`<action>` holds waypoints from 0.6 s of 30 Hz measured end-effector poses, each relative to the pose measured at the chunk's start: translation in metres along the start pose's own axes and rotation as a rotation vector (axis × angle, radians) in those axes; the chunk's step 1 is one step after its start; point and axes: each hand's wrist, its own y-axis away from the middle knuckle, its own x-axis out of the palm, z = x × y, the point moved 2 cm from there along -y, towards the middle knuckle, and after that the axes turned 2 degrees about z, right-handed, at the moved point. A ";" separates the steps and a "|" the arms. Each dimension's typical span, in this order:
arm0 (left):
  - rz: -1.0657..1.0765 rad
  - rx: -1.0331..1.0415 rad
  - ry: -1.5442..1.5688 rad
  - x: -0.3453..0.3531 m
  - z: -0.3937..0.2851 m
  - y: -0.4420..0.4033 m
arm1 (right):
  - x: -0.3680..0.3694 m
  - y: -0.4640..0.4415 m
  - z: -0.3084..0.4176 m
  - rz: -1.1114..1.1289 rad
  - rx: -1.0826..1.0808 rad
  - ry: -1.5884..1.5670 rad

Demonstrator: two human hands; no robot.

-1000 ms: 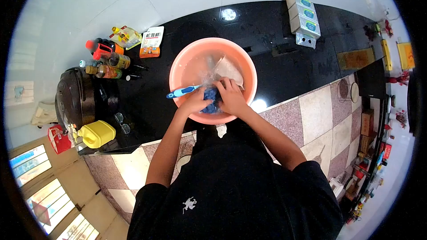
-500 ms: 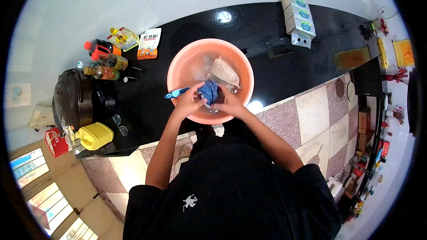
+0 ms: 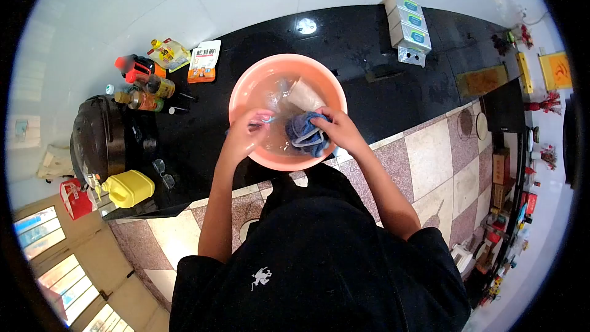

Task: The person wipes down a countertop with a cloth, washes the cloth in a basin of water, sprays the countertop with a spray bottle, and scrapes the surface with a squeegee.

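Observation:
A peach-coloured basin (image 3: 241, 80) of cloudy water stands on the black counter. My right hand (image 3: 342, 129) is closed on a bunched wet blue cloth (image 3: 301, 132) with a pale edge, over the basin's right front part. My left hand (image 3: 244, 138) is at the left rim, its fingers closed around a slim tool (image 3: 268, 119) with a light-blue part showing. Most of that tool is hidden by the hand, and its kind does not show. A beige flat piece (image 3: 304, 95) lies partly in the water behind the cloth.
White packs (image 3: 410, 27) stand at the back right. Bottles (image 3: 144, 99), a white-and-orange pouch (image 3: 203, 61), a dark cooker (image 3: 95, 138), glasses (image 3: 164, 173) and a yellow jug (image 3: 129, 189) are at the left. The counter's front edge runs near my body.
My hands have moved apart. The blue cloth has shifted right and hangs looser in my right hand; my left hand has left it, moved left and turned with the blue-handled tool.

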 end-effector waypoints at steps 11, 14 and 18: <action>-0.151 0.143 -0.035 0.056 -0.020 0.007 | 0.002 0.003 0.073 -0.017 0.129 -0.283; -0.164 0.156 -0.179 0.032 0.005 0.018 | -0.009 0.018 0.097 0.086 0.037 -0.029; -0.166 0.029 0.146 0.001 -0.035 0.025 | -0.021 0.027 0.101 0.237 -0.094 0.260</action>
